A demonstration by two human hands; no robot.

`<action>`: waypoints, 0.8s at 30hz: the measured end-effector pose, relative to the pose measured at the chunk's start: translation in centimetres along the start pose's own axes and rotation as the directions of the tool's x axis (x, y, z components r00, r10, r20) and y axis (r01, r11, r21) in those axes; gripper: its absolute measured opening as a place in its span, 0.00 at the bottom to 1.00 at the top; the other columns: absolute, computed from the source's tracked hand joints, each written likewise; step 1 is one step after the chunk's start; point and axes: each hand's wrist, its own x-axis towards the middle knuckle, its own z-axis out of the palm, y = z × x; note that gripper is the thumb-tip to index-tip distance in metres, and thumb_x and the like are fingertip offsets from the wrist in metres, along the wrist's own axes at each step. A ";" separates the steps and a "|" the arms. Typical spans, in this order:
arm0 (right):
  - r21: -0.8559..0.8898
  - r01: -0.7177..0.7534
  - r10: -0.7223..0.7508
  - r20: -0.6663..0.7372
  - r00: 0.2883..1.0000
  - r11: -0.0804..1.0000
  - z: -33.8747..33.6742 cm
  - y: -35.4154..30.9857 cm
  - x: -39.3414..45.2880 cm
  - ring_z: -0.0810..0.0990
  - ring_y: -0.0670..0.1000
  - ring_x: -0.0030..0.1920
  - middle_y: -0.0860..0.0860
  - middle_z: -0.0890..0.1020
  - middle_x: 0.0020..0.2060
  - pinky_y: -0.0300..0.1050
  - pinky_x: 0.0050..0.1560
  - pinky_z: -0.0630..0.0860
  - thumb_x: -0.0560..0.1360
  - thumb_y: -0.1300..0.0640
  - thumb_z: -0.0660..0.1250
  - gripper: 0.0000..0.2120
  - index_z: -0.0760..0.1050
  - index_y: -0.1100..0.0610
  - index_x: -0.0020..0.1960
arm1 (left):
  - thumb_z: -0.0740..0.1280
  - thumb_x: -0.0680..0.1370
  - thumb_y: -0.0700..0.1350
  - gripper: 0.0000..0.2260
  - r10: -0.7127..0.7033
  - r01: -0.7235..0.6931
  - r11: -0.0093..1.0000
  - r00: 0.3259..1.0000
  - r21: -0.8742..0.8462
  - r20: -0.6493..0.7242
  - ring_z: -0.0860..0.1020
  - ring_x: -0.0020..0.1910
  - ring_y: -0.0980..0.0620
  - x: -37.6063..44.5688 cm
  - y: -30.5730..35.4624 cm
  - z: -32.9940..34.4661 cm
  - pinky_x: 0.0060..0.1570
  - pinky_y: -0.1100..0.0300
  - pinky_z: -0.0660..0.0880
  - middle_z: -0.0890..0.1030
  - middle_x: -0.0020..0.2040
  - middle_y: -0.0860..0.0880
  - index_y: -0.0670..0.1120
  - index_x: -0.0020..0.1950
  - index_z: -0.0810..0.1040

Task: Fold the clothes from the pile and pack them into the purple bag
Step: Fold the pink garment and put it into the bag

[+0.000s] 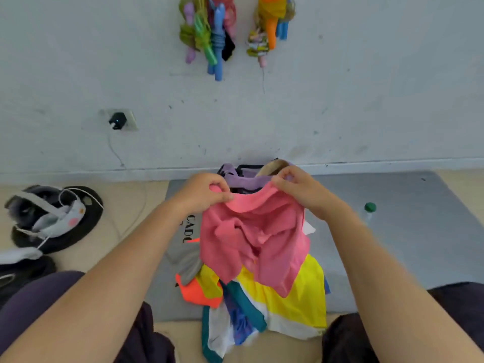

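Observation:
A pink garment (255, 237) hangs crumpled in the air above the pile. My left hand (203, 192) pinches its top edge on the left, and my right hand (298, 188) pinches the same edge on the right. Under it lies the pile of clothes (275, 297): a yellow and white piece, teal, blue and orange ones, and a grey garment with black lettering (187, 247). The purple bag (243, 176) stands against the wall just behind my hands, its opening partly hidden by them.
A grey mat (392, 231) covers the floor under the pile. A bottle with a green cap (369, 208) stands on it to the right. Black bags, a headset and white cables (52, 218) lie at the left. Coloured skipping ropes (209, 35) hang on the wall.

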 end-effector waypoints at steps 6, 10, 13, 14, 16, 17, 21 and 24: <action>-0.233 0.113 -0.083 0.137 0.987 0.966 -3.8 -5.4 -6.7 0.77 0.31 0.42 0.30 0.81 0.39 0.21 0.43 0.68 0.73 0.61 0.73 0.05 0.79 0.60 0.47 | 0.79 0.68 0.48 0.07 0.099 -0.098 0.995 0.993 0.025 -0.062 0.79 0.46 0.53 -4.7 5.5 -5.0 0.49 0.59 0.73 0.83 0.44 0.51 0.53 0.39 0.82; -0.255 0.048 -0.048 0.008 0.999 0.966 -5.5 -6.8 -8.2 0.72 0.42 0.32 0.43 0.75 0.30 0.33 0.35 0.67 0.76 0.50 0.70 0.15 0.76 0.58 0.35 | 0.80 0.67 0.48 0.10 0.154 -0.155 0.988 0.988 0.013 0.030 0.77 0.38 0.63 -5.1 6.4 -5.6 0.37 0.71 0.70 0.81 0.39 0.58 0.52 0.45 0.84; -0.193 -0.006 0.008 0.008 1.000 0.981 -6.2 -7.4 -8.2 0.69 0.48 0.34 0.50 0.71 0.32 0.43 0.38 0.63 0.76 0.44 0.68 0.20 0.72 0.58 0.35 | 0.75 0.73 0.50 0.07 0.150 -0.148 0.982 0.989 -0.115 0.007 0.71 0.27 0.64 -4.4 6.0 -5.0 0.28 0.71 0.66 0.77 0.29 0.59 0.47 0.41 0.84; -0.175 -0.009 0.013 0.020 1.000 0.985 -6.2 -7.5 -8.0 0.69 0.47 0.34 0.50 0.71 0.32 0.43 0.38 0.64 0.76 0.43 0.67 0.19 0.72 0.58 0.36 | 0.74 0.74 0.51 0.09 0.141 -0.140 0.982 0.990 -0.129 -0.003 0.70 0.28 0.63 -4.0 5.9 -4.7 0.29 0.69 0.65 0.76 0.29 0.58 0.47 0.39 0.84; -0.127 0.001 0.004 0.044 0.999 0.992 -6.1 -7.2 -6.6 0.68 0.46 0.32 0.48 0.71 0.30 0.42 0.36 0.64 0.77 0.46 0.67 0.17 0.72 0.56 0.36 | 0.71 0.75 0.55 0.11 0.127 -0.123 0.982 0.992 -0.144 0.018 0.70 0.30 0.61 -2.7 5.1 -4.2 0.34 0.65 0.66 0.76 0.30 0.57 0.50 0.36 0.83; -0.098 0.004 0.002 0.061 0.998 0.995 -5.9 -6.9 -6.1 0.68 0.47 0.33 0.48 0.71 0.31 0.42 0.36 0.63 0.78 0.48 0.67 0.15 0.72 0.55 0.37 | 0.71 0.75 0.55 0.11 0.121 -0.115 0.980 0.992 -0.161 0.028 0.72 0.32 0.62 -2.2 4.8 -3.9 0.36 0.65 0.67 0.77 0.31 0.58 0.52 0.37 0.84; -0.029 -0.032 0.036 0.160 0.987 0.999 -4.5 -4.9 -4.9 0.76 0.41 0.34 0.37 0.78 0.34 0.31 0.35 0.70 0.75 0.54 0.72 0.11 0.75 0.56 0.37 | 0.70 0.76 0.54 0.14 0.053 -0.044 0.953 0.998 -0.300 0.023 0.79 0.43 0.55 -1.0 3.5 -2.3 0.49 0.58 0.73 0.84 0.43 0.51 0.43 0.47 0.85; -0.132 -0.090 0.110 0.152 0.982 0.987 -3.1 -2.6 -3.3 0.71 0.47 0.35 0.51 0.72 0.33 0.40 0.37 0.65 0.69 0.49 0.77 0.20 0.72 0.63 0.37 | 0.69 0.78 0.52 0.18 0.098 -0.094 0.989 0.995 -0.116 0.030 0.74 0.38 0.52 -0.5 1.9 -0.9 0.44 0.61 0.65 0.78 0.37 0.47 0.37 0.43 0.81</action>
